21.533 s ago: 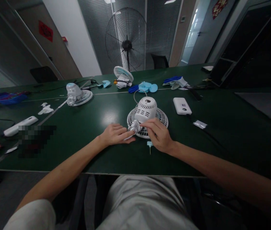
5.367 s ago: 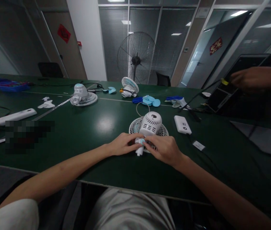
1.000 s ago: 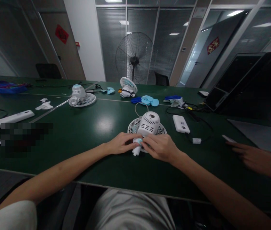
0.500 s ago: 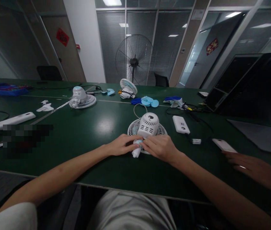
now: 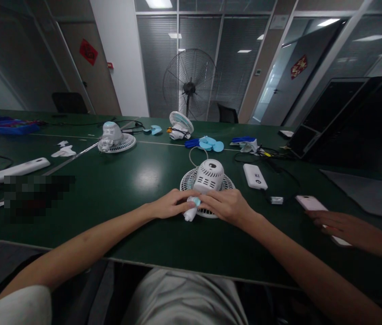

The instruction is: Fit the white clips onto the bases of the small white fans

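A small white fan [image 5: 210,174] lies grille-down on the green table in front of me, its slotted motor housing upward. Its white neck [image 5: 190,214], with a light-blue part [image 5: 196,201] on it, points toward me. My left hand [image 5: 173,204] is closed on the neck from the left, the thumb along its near side and the fingers across the top. From the right, my right hand [image 5: 225,204] is closed with its fingertips at the light-blue part. Its curled fingers hide where they touch, and the joint behind is partly covered.
A white power bank [image 5: 255,176] lies to the right. Beyond it a co-worker's hand [image 5: 353,228] rests on a pale phone [image 5: 312,204]. Two more fans [image 5: 112,135], light-blue blades [image 5: 211,143], gloves [image 5: 246,143] and cables lie farther back. A computer case [image 5: 333,113] stands at the right.
My right hand's fingers have flattened and shifted slightly at the light-blue part, and the neck has tilted a little left. The co-worker's hand and the phone have moved.
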`<state>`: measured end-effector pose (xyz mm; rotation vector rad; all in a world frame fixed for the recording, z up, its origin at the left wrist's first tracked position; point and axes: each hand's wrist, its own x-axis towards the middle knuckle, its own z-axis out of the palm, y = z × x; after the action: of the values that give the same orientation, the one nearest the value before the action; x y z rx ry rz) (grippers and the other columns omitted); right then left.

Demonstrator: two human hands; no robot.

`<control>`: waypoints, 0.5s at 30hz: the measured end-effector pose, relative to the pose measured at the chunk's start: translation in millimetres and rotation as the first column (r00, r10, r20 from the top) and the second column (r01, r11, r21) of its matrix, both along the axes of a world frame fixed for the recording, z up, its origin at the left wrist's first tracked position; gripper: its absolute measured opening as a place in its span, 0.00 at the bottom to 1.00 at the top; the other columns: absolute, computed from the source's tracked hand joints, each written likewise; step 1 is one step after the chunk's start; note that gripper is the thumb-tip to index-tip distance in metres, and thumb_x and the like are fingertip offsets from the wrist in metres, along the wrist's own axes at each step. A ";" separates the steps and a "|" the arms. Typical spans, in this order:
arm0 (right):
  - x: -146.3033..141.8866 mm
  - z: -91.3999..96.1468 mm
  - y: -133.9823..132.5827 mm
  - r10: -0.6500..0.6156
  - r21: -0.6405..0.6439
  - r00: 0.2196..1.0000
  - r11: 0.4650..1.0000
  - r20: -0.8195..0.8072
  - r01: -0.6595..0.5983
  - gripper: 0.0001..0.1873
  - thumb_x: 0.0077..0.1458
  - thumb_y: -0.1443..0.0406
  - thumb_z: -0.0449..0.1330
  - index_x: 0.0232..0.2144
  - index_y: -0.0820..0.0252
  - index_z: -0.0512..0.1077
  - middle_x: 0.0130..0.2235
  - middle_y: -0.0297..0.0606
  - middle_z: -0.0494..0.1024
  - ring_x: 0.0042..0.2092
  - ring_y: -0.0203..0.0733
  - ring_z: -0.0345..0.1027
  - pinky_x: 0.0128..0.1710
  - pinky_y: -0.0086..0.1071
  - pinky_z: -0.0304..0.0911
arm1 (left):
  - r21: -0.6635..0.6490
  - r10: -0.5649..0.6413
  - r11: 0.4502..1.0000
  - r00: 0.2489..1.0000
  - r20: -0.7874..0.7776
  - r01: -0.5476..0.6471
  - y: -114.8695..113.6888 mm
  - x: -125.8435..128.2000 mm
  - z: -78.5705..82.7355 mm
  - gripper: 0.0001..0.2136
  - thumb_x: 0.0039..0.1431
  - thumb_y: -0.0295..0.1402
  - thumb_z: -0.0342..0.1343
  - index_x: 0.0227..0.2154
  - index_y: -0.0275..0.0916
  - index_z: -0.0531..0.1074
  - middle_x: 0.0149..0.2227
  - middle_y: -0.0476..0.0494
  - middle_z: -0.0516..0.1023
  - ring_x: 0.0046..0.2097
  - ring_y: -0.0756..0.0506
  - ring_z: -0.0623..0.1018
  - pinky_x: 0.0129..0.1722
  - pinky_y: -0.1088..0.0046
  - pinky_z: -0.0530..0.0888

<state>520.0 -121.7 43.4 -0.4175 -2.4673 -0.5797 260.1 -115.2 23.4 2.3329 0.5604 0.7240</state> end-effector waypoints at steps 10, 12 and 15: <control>1.9 -4.6 -1.3 0.023 -0.024 1.000 0.999 0.000 -0.023 0.12 0.70 0.63 0.56 0.51 0.62 0.74 0.37 0.37 0.81 0.32 0.36 0.72 0.27 0.31 0.59 | -0.025 0.001 1.000 1.000 0.012 -0.001 0.0 -0.8 0.2 0.18 0.74 0.41 0.50 0.59 0.36 0.69 0.33 0.47 0.77 0.31 0.50 0.75 0.34 0.77 0.69; 8.9 -5.0 4.8 0.060 -0.018 0.998 0.998 0.030 -0.059 0.17 0.70 0.66 0.55 0.59 0.61 0.69 0.40 0.38 0.82 0.33 0.36 0.73 0.28 0.31 0.61 | -0.015 0.000 1.000 1.000 0.006 0.000 1.1 -1.6 -0.2 0.18 0.75 0.41 0.49 0.60 0.37 0.69 0.35 0.46 0.78 0.33 0.49 0.75 0.35 0.76 0.70; 10.7 -3.3 7.7 0.048 0.003 0.999 0.999 0.026 -0.048 0.16 0.70 0.66 0.55 0.57 0.59 0.70 0.40 0.37 0.82 0.33 0.36 0.72 0.29 0.31 0.62 | -0.017 -0.015 1.000 1.000 -0.012 0.015 0.9 -1.0 0.4 0.18 0.75 0.41 0.47 0.60 0.37 0.69 0.40 0.44 0.79 0.35 0.48 0.76 0.37 0.75 0.70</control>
<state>530.7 -114.0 40.1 -0.3510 -2.4940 -0.5729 259.2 -114.3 23.7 2.3245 0.5512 0.6962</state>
